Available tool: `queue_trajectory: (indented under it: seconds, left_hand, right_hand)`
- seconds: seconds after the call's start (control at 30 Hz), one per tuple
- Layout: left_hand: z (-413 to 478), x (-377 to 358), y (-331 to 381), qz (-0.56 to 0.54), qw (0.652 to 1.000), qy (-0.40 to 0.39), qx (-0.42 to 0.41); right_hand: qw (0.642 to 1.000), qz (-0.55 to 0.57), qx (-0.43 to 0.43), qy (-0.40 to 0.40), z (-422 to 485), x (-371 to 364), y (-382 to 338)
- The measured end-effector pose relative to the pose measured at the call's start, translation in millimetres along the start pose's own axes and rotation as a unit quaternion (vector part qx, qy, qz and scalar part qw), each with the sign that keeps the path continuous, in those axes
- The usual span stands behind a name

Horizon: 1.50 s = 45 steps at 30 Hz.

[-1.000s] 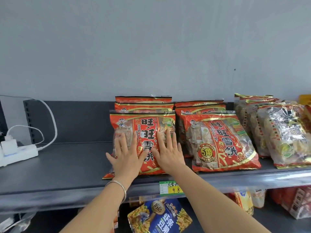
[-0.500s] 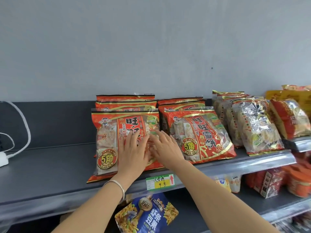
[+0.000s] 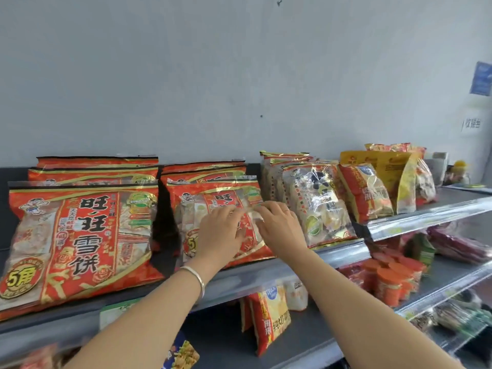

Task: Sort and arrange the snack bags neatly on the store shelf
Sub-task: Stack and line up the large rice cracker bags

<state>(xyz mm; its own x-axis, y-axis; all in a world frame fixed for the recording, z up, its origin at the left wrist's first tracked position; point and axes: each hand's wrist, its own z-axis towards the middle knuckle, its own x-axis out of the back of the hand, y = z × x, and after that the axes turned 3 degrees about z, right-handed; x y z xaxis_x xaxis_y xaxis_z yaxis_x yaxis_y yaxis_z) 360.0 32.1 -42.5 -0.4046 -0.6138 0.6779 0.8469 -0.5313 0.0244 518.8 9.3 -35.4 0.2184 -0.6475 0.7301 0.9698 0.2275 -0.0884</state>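
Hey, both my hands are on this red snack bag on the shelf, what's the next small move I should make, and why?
Probably nudge the right red bag slightly leftward and square it up. The left hand and right hand both rest on its front. A dark gap separates it from the left red bag, while its other side looks close to the silver bags.

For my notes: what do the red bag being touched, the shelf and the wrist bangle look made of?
Red bag: thin glossy plastic film, partly clear; it wrinkles, glints and shows crackers inside. Shelf: probably painted metal, matte grey, with a thin folded front lip. Bangle: seemingly silver-toned metal, smooth with bright sheen; which metal, I cannot tell.
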Motion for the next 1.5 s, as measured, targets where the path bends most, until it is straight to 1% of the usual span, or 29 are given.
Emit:
queue_trajectory:
  seconds: [0.17, 0.23, 0.53, 0.67, 0.8, 0.87, 0.93, 1.0, 1.07, 1.2, 1.3, 1.4, 1.5]
  left_hand:
    - [34.2, -29.6, 57.3, 0.016, 1.000, 0.003, 0.012]
    - [45.7, -40.7, 75.1, 0.021, 1.000, 0.002, 0.022]
    - [100.6, -93.3, 119.5, 0.025, 0.999, -0.015, 0.016]
    - [130.6, -117.5, 126.9, 0.015, 1.000, 0.003, 0.018]
    - [159.5, -140.5, 134.6, 0.027, 0.999, 0.016, -0.005]
    - [171.8, -148.9, 139.1, 0.045, 0.998, 0.045, -0.026]
    - [184.0, -155.7, 146.4, 0.054, 0.996, 0.062, -0.043]
    - [195.8, -164.1, 157.5, 0.063, 0.995, 0.049, -0.056]
    - [206.3, -174.2, 168.9, 0.075, 0.994, 0.021, -0.073]
    - [219.7, -193.9, 190.0, 0.093, 0.991, -0.009, -0.092]
    - [223.1, -202.1, 199.6, 0.119, 0.990, -0.011, -0.077]
    - [222.8, -204.6, 202.1, 0.145, 0.987, -0.012, -0.065]
    - [221.1, -200.3, 204.5, 0.149, 0.988, -0.008, -0.045]
  right_hand:
    - [0.999, -0.026, -0.017, -0.007, -1.1, 26.4, 86.1]
    - [0.999, -0.028, -0.019, 0.003, -1.5, 31.6, 114.1]
    - [0.999, 0.005, -0.035, 0.015, 16.1, 30.8, 200.5]
    - [0.999, -0.013, -0.048, 0.005, 31.5, 19.8, 231.5]
    - [0.995, -0.085, -0.059, 0.003, 51.0, 13.0, 261.6]
    - [0.988, -0.125, -0.089, 0.018, 60.4, 10.7, 275.5]
    - [0.982, -0.134, -0.130, 0.013, 65.2, 7.5, 287.6]
    - [0.979, -0.123, -0.160, -0.004, 67.1, 3.5, 301.0]
    - [0.978, -0.109, -0.180, -0.001, 67.9, 0.0, 314.7]
    - [0.975, -0.115, -0.190, -0.004, 70.4, -7.4, 346.5]
    - [0.976, -0.098, -0.192, -0.008, 75.4, -10.0, 363.5]
    - [0.979, -0.078, -0.187, -0.005, 78.3, -11.3, 365.7]
    - [0.982, -0.101, -0.155, 0.030, 78.9, -6.9, 362.0]
